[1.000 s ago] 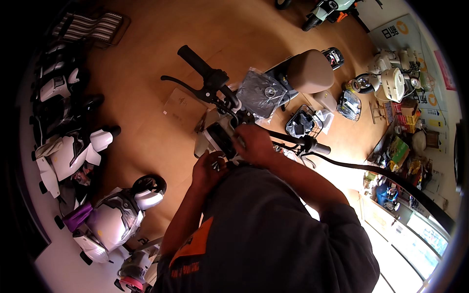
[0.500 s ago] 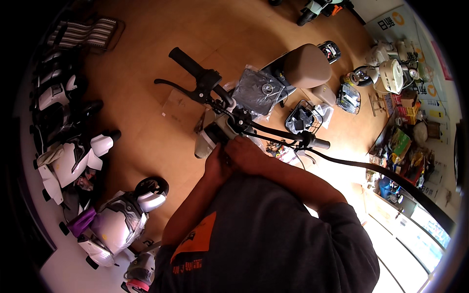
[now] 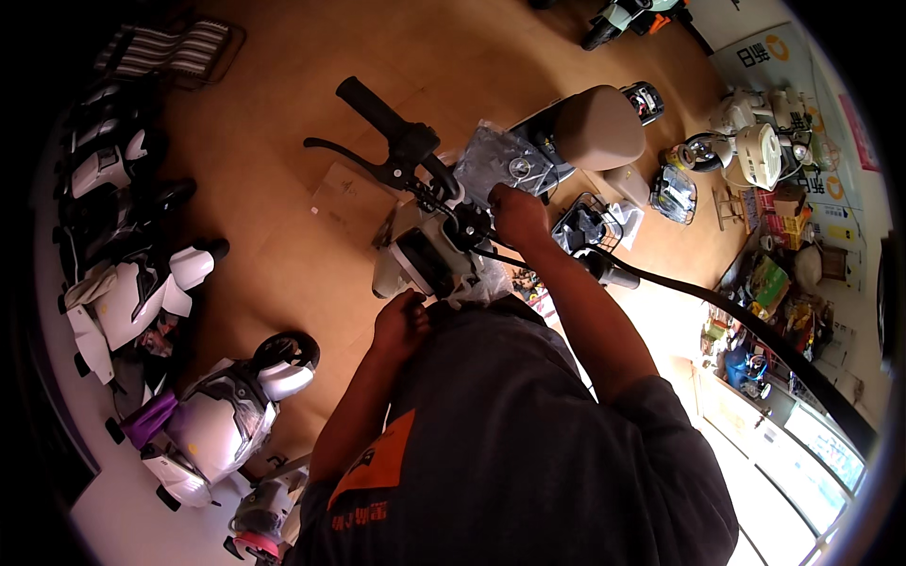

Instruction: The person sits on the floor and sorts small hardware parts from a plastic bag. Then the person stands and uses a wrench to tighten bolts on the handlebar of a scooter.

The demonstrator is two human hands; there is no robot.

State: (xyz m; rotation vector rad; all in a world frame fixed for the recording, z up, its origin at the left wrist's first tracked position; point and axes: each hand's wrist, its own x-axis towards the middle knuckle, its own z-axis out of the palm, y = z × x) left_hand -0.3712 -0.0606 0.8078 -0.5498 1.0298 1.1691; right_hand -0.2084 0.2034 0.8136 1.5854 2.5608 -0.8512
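Note:
The handlebar (image 3: 451, 193) of an electric scooter stands in front of me, with black grips and a brake lever (image 3: 349, 158) on its left end. My right hand (image 3: 519, 219) is raised over the handlebar's middle, its fingers closed; whatever they may hold is hidden. Lower down, my left hand (image 3: 402, 323) has curled fingers beside the lower edge of the dark display housing (image 3: 423, 261). Its fingertips and anything in them are too hidden to make out. Clear plastic wrap (image 3: 486, 286) hangs by the housing. Behind the handlebar are the beige seat (image 3: 599, 129) and a plastic-wrapped dark panel (image 3: 495, 160).
Flattened cardboard (image 3: 351, 201) lies on the floor at the left. A wire basket (image 3: 587, 226) stands to the right. White scooters (image 3: 212, 439) line the left side, a striped folding chair (image 3: 175, 49) stands at far left, and cluttered shelves (image 3: 769, 283) fill the right.
My hands were together at the display housing. The right has moved up and away over the handlebar; the left has drawn slightly down and left. The view has shifted a little.

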